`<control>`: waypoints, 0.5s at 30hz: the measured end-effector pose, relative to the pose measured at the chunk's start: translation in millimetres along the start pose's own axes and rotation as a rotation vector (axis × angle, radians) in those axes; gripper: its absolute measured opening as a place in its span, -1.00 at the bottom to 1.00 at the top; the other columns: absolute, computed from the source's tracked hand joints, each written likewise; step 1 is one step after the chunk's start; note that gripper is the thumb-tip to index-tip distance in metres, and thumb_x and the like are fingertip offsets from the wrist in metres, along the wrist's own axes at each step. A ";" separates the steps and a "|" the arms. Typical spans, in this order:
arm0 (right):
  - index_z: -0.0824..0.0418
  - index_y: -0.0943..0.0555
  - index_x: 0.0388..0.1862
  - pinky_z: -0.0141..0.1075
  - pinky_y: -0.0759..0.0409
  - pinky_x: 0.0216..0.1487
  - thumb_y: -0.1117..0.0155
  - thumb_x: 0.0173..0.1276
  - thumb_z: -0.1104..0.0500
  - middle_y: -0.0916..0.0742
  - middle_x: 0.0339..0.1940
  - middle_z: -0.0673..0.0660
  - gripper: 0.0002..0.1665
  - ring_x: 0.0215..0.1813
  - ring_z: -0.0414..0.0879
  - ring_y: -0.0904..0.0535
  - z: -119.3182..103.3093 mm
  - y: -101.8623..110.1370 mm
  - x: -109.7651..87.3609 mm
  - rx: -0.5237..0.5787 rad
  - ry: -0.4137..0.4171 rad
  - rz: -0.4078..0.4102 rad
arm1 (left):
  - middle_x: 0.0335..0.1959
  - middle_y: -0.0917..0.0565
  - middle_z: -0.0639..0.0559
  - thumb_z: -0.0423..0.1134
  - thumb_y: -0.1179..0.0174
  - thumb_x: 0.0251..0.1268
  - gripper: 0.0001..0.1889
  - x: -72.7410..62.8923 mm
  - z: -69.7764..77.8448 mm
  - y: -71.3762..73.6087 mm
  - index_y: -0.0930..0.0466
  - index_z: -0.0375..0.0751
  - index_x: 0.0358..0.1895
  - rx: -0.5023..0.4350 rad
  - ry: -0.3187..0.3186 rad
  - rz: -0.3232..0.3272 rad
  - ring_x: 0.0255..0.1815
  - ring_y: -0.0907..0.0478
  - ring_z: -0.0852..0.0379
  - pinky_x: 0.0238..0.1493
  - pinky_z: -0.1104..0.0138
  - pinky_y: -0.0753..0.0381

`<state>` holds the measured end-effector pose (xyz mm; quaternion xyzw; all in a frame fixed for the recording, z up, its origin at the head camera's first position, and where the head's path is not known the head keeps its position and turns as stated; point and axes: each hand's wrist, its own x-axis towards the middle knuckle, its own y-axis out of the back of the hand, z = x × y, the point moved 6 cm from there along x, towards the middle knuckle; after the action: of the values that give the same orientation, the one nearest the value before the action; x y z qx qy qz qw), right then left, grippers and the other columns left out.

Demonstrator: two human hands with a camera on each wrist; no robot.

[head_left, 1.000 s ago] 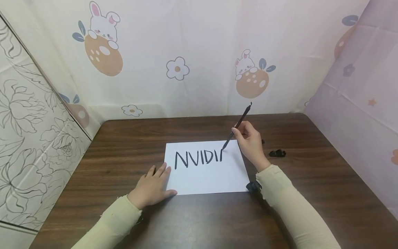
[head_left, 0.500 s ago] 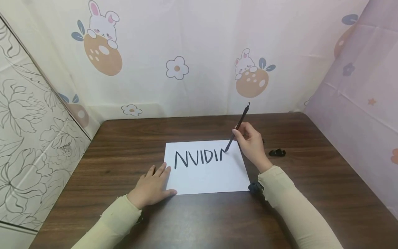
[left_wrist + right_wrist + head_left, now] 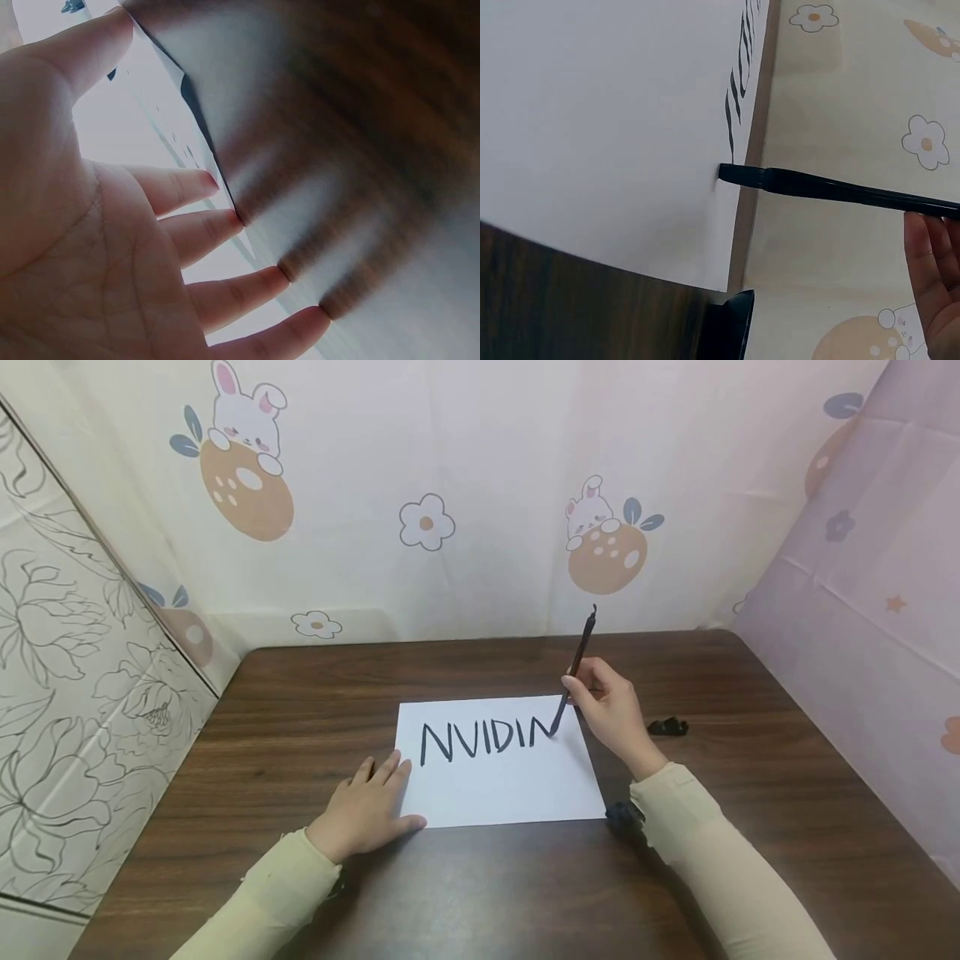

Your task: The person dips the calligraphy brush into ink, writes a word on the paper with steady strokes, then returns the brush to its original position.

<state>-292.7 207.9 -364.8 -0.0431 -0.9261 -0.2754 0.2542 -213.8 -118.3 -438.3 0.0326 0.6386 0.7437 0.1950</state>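
Note:
A white sheet of paper (image 3: pixel 495 785) lies on the table, bearing large black letters (image 3: pixel 471 742) that read NVIDI, followed by slanted strokes. My right hand (image 3: pixel 611 702) pinches a slim black writing brush (image 3: pixel 578 656), a small loop at its top end. The brush's tip is down at the lower end of the last stroke. In the right wrist view the brush (image 3: pixel 817 186) reaches over the sheet's edge, with some of my fingers at its shaft. My left hand (image 3: pixel 367 810) rests with spread fingers on the sheet's left edge; the left wrist view shows its palm (image 3: pixel 97 232) and fingertips.
The dark wooden table (image 3: pixel 315 685) extends around the paper. A small black object (image 3: pixel 667 727) lies right of my right hand. Another black thing (image 3: pixel 622 817) shows beneath my right wrist at the sheet's lower right corner. A printed curtain (image 3: pixel 480 452) hangs behind the table.
The brush tip has moved down and right from the top of the last letter, leaving a second slanted black stroke. My right hand has followed slightly; my left hand has stayed put.

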 end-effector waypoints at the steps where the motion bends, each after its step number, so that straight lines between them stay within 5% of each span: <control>1: 0.23 -0.58 -0.05 -0.53 -0.62 -0.27 -0.24 0.43 0.13 -0.65 -0.37 0.13 -0.77 -0.33 -0.20 -0.63 0.1 0.2 -0.3 0.003 -0.004 -0.008 | 0.56 -0.14 -0.18 0.30 -0.20 0.20 -0.07 -0.1 0.1 0.3 -0.17 -0.20 0.51 -0.001 0.000 0.000 0.49 -0.11 -0.47 0.26 -0.36 -0.25; 8: 0.26 -0.58 -0.04 -0.51 -0.63 -0.28 -0.24 0.42 0.13 -0.61 -0.42 0.14 -0.75 -0.35 0.03 -0.68 -0.8 1.4 -0.6 0.009 0.003 -0.051 | 0.57 -0.14 -0.19 0.30 -0.19 0.20 -0.07 -0.3 0.1 1.9 -0.17 -0.20 0.51 0.001 0.004 -0.004 0.49 -0.10 -0.47 0.27 -0.36 -0.24; 15: 0.26 -0.58 -0.06 -0.50 -0.62 -0.32 -0.26 0.42 0.13 -0.63 -0.42 0.12 -0.76 -0.37 0.03 -0.70 -3.8 3.2 -0.1 -0.030 0.023 -0.074 | 0.57 -0.13 -0.19 0.30 -0.19 0.21 -0.07 -0.4 -0.8 2.5 -0.17 -0.20 0.51 -0.004 0.006 -0.005 0.49 -0.09 -0.47 0.27 -0.37 -0.24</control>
<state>-290.2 208.6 -360.5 -0.0093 -0.9199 -0.2991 0.2536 -214.3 -119.5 -436.0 0.0285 0.6380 0.7445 0.1948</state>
